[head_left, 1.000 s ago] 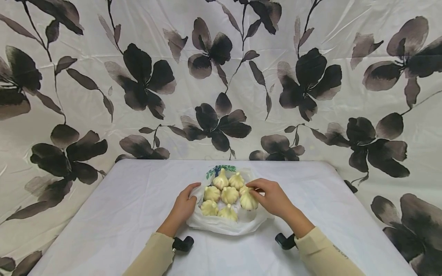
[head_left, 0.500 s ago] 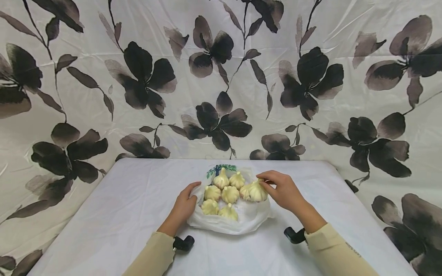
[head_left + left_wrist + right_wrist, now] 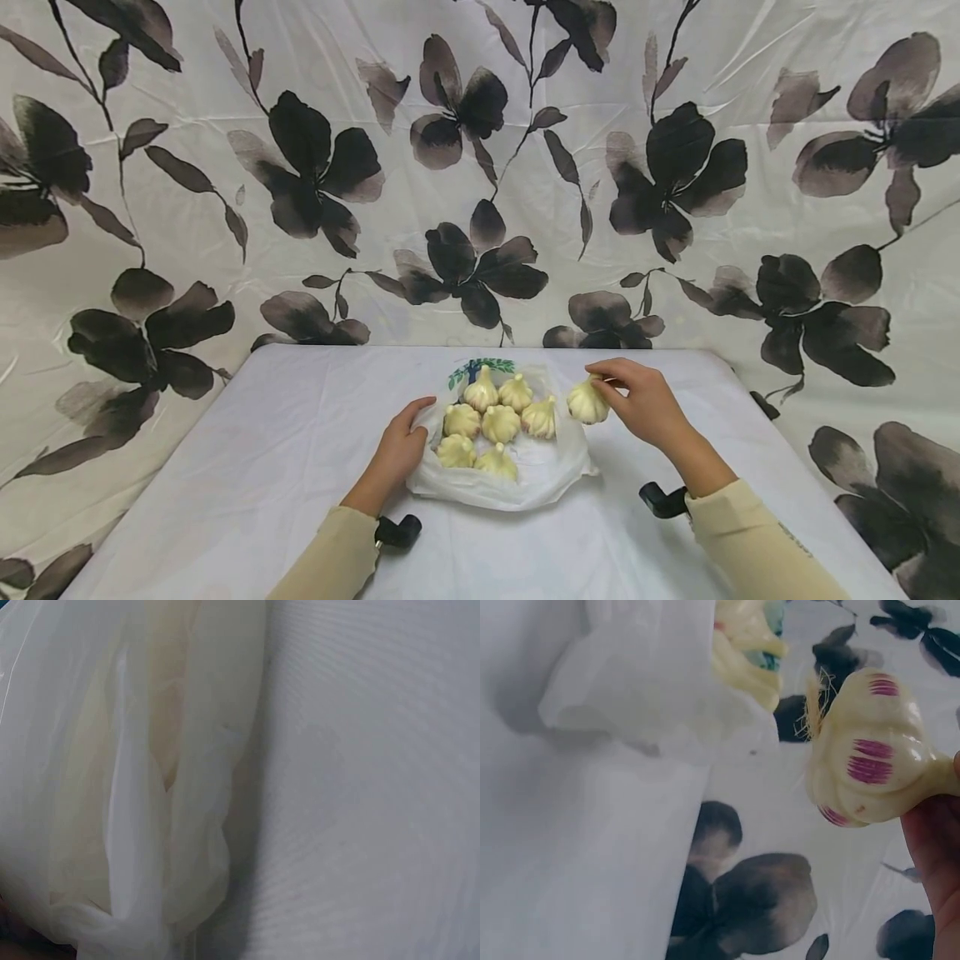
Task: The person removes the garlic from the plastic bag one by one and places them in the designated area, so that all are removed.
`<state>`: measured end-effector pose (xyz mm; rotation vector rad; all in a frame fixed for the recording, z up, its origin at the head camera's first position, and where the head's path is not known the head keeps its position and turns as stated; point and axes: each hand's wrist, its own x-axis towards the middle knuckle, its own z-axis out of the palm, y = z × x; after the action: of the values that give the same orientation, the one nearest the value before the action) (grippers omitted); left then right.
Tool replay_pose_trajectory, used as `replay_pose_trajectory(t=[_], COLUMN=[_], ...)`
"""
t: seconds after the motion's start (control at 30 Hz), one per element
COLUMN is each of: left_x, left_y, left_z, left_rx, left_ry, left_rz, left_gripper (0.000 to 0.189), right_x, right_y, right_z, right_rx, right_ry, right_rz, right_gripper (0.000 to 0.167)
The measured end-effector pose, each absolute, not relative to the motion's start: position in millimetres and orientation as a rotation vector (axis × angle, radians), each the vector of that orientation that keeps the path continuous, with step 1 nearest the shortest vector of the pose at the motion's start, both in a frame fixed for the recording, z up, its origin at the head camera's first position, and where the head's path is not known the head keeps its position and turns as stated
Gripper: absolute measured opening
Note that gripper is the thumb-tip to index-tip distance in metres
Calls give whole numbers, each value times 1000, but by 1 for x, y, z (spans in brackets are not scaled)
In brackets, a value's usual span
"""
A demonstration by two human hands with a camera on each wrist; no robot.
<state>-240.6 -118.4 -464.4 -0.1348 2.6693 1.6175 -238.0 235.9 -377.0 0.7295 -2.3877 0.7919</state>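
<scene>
My right hand (image 3: 647,408) pinches a garlic bulb (image 3: 587,403) by its stem, just beyond the right side of a white plastic bag (image 3: 491,495). In the right wrist view, the held garlic bulb (image 3: 870,754) shows purple streaks and a tuft of straw-like roots. Several more pale garlic bulbs (image 3: 500,424) lie inside the opened bag. At the bag's left edge, my left hand (image 3: 401,446) holds the plastic between thumb and fingers. Folds of the bag (image 3: 206,750) fill the left part of the left wrist view, and that hand is mostly hidden there.
A white cloth covers the table (image 3: 300,442), with a floral curtain (image 3: 480,183) hanging behind its far edge. Black wrist cameras (image 3: 399,531) sit at both cuffs. A green and blue print (image 3: 480,367) shows on the bag's far side.
My right hand has lifted the garlic bulb and carried it rightward from over the bag to past its right edge. The bulb behind it now shows fully. My left hand has stayed put.
</scene>
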Motion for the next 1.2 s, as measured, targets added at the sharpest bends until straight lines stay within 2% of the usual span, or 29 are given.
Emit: replay_pose_trajectory(t=[1.2], left_x=[-246], left_y=[-122], left_z=[-473], left_rx=[-97], left_ry=[2734], left_rz=[1581], left_gripper=[57], right_x=[-257], right_y=[330], right_z=[-387], right_rx=[204], right_ry=[-2599], right_rz=[782], right_gripper=[28])
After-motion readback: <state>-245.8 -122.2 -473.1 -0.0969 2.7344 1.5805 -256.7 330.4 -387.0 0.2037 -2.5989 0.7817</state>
